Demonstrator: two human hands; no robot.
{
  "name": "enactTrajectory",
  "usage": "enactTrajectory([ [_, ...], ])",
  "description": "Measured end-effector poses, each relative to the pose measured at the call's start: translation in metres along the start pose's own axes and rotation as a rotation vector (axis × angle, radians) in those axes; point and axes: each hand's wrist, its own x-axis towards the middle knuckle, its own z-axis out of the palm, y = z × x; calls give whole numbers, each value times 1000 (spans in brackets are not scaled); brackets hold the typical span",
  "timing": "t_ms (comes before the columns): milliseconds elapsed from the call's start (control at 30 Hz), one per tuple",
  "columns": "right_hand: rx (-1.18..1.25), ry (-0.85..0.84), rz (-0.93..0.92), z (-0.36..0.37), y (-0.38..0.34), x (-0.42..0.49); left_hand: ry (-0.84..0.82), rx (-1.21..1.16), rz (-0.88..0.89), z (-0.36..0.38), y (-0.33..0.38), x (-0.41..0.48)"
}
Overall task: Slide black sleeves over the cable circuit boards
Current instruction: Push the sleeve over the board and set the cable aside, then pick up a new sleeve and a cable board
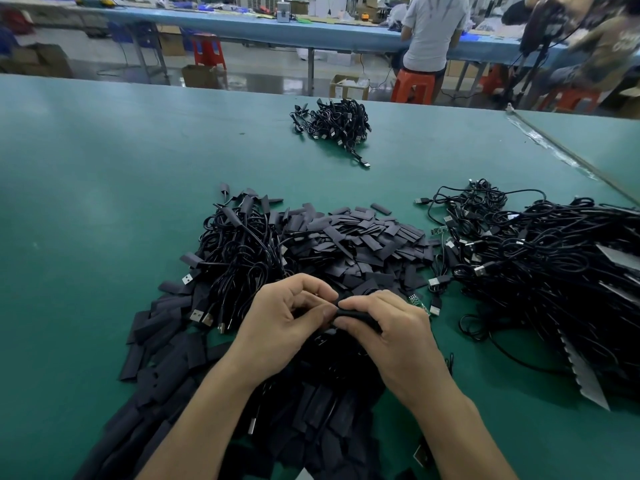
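Loose black sleeves (166, 382) lie heaped at the near edge, spilling under both forearms across the green bench (86, 202), which carries everything else. Largest of the stock is the tangle of unsleeved cables (554, 271) on the right, its USB plugs poking out; next a mound of cut sleeves (360, 244) in the middle, with a bundle of cables (239, 251) against its left side, and a small finished-looking pile (332, 124) well apart at the far side. Over the near heap the left hand (287, 320) and right hand (388, 327) meet, fingertips touching: each pinches an end of one sleeve (349, 313), and whether a board sits inside it is hidden. Just beside the right hand a bare green circuit board (417, 303) lies on the bench. Such tubing looks light, soft and flattened, so it likely needs squeezing at its edges to open the mouth; the thin board seems fragile, best held by its sides near the cable joint.
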Motion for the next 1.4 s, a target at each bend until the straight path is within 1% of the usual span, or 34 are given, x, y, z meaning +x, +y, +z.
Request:
enactTrajectory([
  [67, -10, 23, 12, 0, -1, -1, 13, -3, 1, -1, 0, 0],
  [133, -4, 67, 78, -1, -3, -2, 59, -7, 4, -1, -1, 0],
  [233, 25, 216, 197, -1, -6, -2, 141, -13, 2, 0, 1, 0],
  [300, 72, 270, 266, -1, -7, -2, 167, 0, -4, 1, 0, 1],
  [433, 51, 268, 284, 4, -13, -4, 197, 20, -10, 1, -1, 1],
  [567, 132, 159, 339, 11, -23, -5, 224, 80, 9, 1, -3, 2],
  [667, 167, 124, 381, 13, -24, -4, 221, 136, 14, 2, -4, 2],
  [767, 185, 163, 404, 10, -25, -2, 208, 145, 28, 2, -3, 1],
  [833, 139, 209, 404, 5, -25, -1, 207, 153, 45, 4, -1, 0],
  [900, 57, 218, 384, -5, -25, 1, 286, 142, 82, 5, 3, -1],
  [967, -42, 249, 368, -20, -25, 4, 443, 110, 139, 1, 9, 0],
  [1000, -104, 269, 390, -28, -24, 5, 534, 105, 169, -3, 14, 2],
  [1033, -181, 260, 452, -36, -21, 4, 625, 95, 184, -10, 18, 6],
  [1100, -339, 136, 654, -47, -17, 3, 772, 45, 176, -27, 26, 18],
  [1167, -467, -70, 825, -54, -18, 1, 874, -7, 147, -43, 33, 35],
  [1200, -494, -164, 871, -55, -20, 1, 899, -8, 133, -51, 35, 43],
  [1233, -500, -226, 898, -54, -23, 2, 899, 32, 113, -57, 36, 51],
  [1267, -494, -249, 906, -53, -24, 2, 867, 140, 82, -63, 36, 58],
  [1333, -465, -225, 888, -51, -24, 2, 728, 444, -3, -68, 37, 66],
  [1400, -427, -187, 873, -49, -24, 1, 606, 661, -66, -62, 37, 65],
])
